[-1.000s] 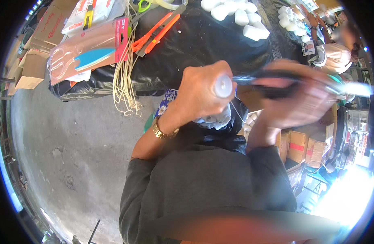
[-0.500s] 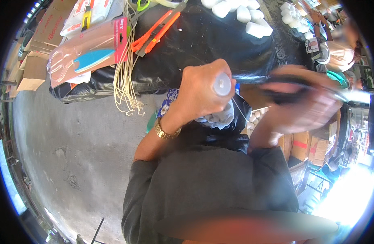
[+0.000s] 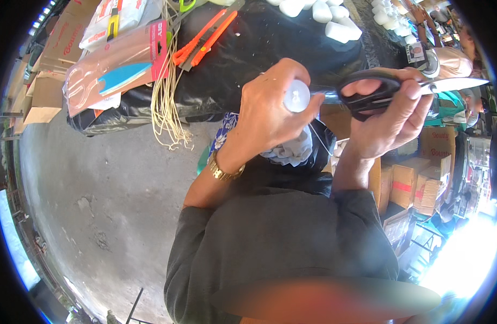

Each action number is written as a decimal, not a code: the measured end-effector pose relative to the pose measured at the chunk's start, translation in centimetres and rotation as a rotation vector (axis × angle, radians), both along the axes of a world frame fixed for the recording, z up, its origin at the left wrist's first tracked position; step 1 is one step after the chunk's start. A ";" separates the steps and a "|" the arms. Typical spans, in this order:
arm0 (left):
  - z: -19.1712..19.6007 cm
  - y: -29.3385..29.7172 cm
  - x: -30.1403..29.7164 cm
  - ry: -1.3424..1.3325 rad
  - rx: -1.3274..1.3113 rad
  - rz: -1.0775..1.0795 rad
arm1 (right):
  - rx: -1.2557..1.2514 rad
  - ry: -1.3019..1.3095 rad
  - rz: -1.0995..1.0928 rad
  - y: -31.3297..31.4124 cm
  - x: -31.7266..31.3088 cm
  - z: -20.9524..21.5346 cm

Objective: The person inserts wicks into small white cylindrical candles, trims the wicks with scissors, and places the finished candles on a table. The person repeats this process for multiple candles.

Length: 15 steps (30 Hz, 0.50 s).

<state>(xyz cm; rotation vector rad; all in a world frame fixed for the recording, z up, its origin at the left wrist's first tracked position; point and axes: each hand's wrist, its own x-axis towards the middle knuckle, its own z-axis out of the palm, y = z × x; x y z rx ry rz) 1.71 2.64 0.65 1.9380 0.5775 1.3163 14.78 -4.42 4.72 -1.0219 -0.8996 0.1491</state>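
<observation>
My left hand (image 3: 272, 105), a gold watch on its wrist, is closed around a whitish, translucent cylinder (image 3: 296, 96). Only the cylinder's round end shows; the palm hides the rest, so its exact kind is unclear. To the right, my right hand (image 3: 386, 121) grips a pair of scissors (image 3: 362, 92) by the black handles, with fingers through a loop. The pale blades point right, away from the cylinder, and look closed. Both hands are raised over the near edge of the black-covered table (image 3: 291, 51). Below them, a crumpled grey cloth (image 3: 291, 151) lies near my lap.
Several white cylinders (image 3: 343, 31) stand and lie on the table's far side. At left are an orange box cutter (image 3: 208, 38), a bundle of cream strings (image 3: 164, 108) hanging over the edge and a packaged tool (image 3: 113, 73). Cardboard boxes (image 3: 405, 183) are stacked at right.
My right hand, blurred before, now shows clearly, with the scissors' blades angled to the right. My left hand has shifted slightly farther up, still holding the cylinder, with its thumb now extended.
</observation>
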 end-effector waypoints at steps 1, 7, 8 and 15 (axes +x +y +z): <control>0.2 -0.1 -0.1 -0.063 -0.017 -0.036 | 0.058 -0.068 0.029 0.1 0.5 0.0; 0.5 0.4 -0.6 -0.057 0.076 -0.105 | -0.017 -0.121 0.112 -0.1 0.1 0.3; 0.3 0.5 -0.5 -0.069 0.069 -0.101 | -0.030 -0.089 0.097 -0.4 -0.3 0.3; -1.1 -0.3 1.2 -0.117 -0.034 0.030 | 0.019 -0.343 -0.167 -0.9 -1.0 0.0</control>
